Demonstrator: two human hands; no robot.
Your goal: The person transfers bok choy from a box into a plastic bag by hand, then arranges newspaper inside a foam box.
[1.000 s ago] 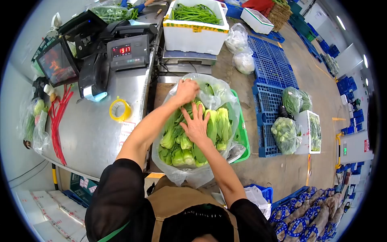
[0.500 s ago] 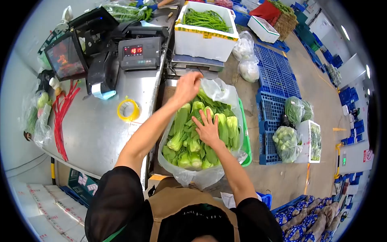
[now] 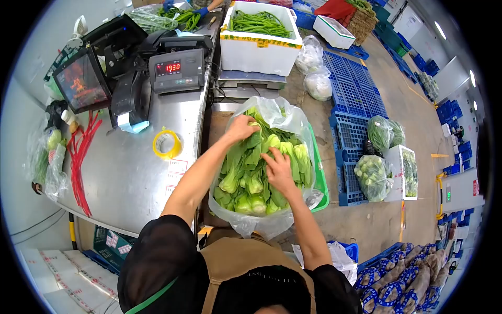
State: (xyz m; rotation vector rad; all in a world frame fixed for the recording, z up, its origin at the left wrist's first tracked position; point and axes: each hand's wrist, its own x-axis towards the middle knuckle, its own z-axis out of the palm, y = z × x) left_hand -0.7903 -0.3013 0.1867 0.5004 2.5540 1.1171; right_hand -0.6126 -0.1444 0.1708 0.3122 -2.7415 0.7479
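Heads of bok choy (image 3: pixel 243 180) fill a clear plastic liner bag (image 3: pixel 287 120) set in a green crate (image 3: pixel 320 172) in front of me. My left hand (image 3: pixel 243 129) is at the upper left of the pile, its fingers closed round the pale base of one bok choy whose leaves hang toward me. Bent and slightly apart, the fingers of my right hand (image 3: pixel 280 170) rest on the leaves near the middle of the pile. Its fingertips are partly lost among the greens.
To the left, a steel table (image 3: pixel 123 180) carries a scale display (image 3: pixel 177 70), yellow tape (image 3: pixel 167 144) and red ties (image 3: pixel 82 157). A foam box of green beans (image 3: pixel 259 52) stands on a scale beyond the crate. Blue pallets (image 3: pixel 355 86) lie right. A co-worker's gloved hand (image 3: pixel 200 11) handles greens at the back.
My left hand has come down from the bag's edge onto a bok choy. My right hand has gone from spread flat to bent fingers. The red display reading has changed.
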